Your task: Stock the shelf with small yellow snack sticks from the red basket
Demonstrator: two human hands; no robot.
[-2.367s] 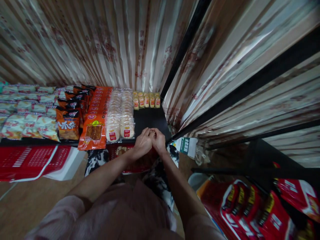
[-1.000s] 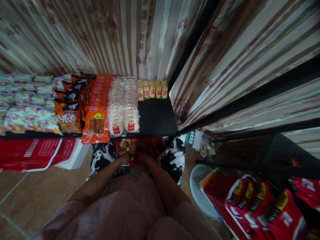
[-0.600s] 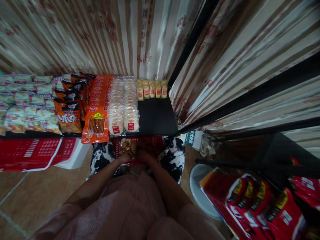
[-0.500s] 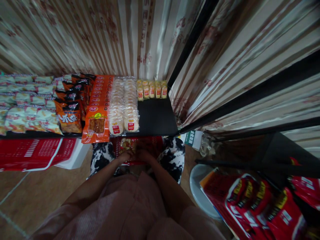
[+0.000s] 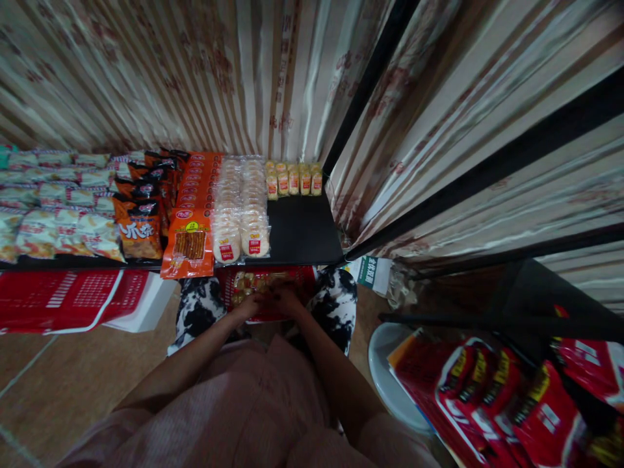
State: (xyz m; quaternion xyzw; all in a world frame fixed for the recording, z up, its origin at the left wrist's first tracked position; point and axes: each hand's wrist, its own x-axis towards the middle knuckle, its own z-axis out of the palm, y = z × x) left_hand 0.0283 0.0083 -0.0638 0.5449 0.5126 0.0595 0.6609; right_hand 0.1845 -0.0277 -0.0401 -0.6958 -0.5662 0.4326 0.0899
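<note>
Hands are held low inside a red basket (image 5: 297, 281) set between the knees, below the front edge of the black shelf (image 5: 302, 227). Left hand (image 5: 249, 304) and right hand (image 5: 286, 300) are seen close together over small yellow snack packets (image 5: 246, 282) in the basket; grip cannot be told in the dim view. Round rice-cracker packs (image 5: 242, 211) are lined on the shelf just above.

the person wears a loose top of pale dusty pink with a fine ribbed or thin-striped weave, its short sleeves ending above the elbows so both forearms are bare. the trousers are black and white in an irregular blotchy print. no rings, watch or bracelets can be made out in the dim light.
</note>
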